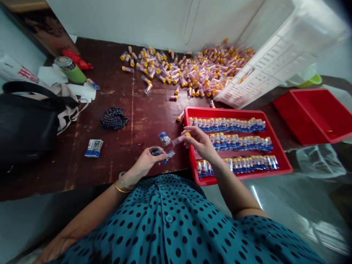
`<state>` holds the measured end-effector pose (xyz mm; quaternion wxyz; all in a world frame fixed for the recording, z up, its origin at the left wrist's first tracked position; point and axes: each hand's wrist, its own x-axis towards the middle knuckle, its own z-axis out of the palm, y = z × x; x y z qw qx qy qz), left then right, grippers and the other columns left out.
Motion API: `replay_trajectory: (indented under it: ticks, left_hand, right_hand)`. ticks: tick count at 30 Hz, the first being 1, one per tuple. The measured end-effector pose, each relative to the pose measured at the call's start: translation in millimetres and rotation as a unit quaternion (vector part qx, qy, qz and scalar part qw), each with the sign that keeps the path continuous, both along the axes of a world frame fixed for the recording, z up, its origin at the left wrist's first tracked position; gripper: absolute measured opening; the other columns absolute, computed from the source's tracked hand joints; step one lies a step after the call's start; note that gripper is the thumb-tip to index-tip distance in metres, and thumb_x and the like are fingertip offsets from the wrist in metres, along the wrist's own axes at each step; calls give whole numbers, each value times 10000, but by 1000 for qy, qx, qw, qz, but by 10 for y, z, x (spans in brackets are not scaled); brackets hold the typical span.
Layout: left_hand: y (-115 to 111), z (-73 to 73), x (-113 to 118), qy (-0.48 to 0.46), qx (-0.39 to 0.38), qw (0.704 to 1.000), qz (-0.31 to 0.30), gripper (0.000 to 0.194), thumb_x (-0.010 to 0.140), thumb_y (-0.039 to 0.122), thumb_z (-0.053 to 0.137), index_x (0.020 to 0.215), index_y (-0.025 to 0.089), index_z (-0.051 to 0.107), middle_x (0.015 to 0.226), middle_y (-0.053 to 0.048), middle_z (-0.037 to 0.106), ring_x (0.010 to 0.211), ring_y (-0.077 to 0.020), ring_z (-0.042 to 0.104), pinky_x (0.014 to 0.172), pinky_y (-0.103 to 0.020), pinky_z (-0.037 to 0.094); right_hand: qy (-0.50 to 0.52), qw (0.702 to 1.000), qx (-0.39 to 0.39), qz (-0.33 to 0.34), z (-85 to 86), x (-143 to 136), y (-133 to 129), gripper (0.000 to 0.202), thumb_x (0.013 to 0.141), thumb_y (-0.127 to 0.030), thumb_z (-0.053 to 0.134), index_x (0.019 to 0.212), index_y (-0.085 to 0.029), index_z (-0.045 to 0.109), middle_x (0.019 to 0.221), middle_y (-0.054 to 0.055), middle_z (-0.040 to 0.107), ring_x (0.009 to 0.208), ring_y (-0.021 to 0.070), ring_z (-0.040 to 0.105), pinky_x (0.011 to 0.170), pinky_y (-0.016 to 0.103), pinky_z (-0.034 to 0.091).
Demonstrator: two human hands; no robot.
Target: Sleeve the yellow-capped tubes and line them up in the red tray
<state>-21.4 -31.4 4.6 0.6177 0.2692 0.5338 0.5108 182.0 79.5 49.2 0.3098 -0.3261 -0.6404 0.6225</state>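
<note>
My left hand [150, 160] is closed on small blue-and-clear plastic packets [169, 154] near the table's front edge. In my right hand [198, 142], the fingers pinch a clear tube with a yellow cap [181, 138], its clear end pointing left. A loose blue packet [164, 138] lies on the table just beyond my left hand. Right beside and under my right forearm is a red tray [236, 112] with three rows of packaged tubes [242, 143]. A large pile of yellow-capped tubes [192, 69] spreads along the wall.
On the dark red table [110, 95] lie a checked cloth [114, 118] and a small packet stack [94, 148]. A black bag [26, 124] and green jar [72, 69] stand left. A white basket [261, 69] and another red tray [316, 117] are at right.
</note>
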Motion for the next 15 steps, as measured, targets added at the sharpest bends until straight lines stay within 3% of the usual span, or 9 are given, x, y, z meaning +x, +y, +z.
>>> replay_trajectory:
  ticks: [4,9,12,15]
  left_hand:
    - [25,43,58,15,-7,1000,-19,308,537,307,908,652,155,666,609,12,664,559,-117,566,547,-245,441]
    - [73,71,112,-3,-6,1000,-22,335,527,299,916,660,157,643,614,28,645,540,-104,554,543,-242,437]
    - [82,98,118,-50,-35,998,-9,368,519,315,919,692,161,633,629,35,643,548,-108,569,536,-242,446]
    - [81,118,116,-61,-43,997,-3,369,523,320,917,691,163,629,622,38,637,545,-110,566,514,-238,441]
  right_hand:
    - [47,995,-86,-37,28,135,27,286,847,-414,713,1047,-224,639,980,37,700,739,130,638,617,249,539]
    - [67,993,-97,0,78,163,-10,276,864,-416,695,1066,-238,635,1000,41,698,782,146,652,654,276,559]
    - [11,999,31,-37,127,183,-18,186,919,-365,619,1056,-243,650,1053,52,667,852,163,641,716,304,555]
    - [-71,975,204,-42,146,167,-78,137,939,-285,569,939,-225,691,1078,65,621,992,191,613,894,364,518]
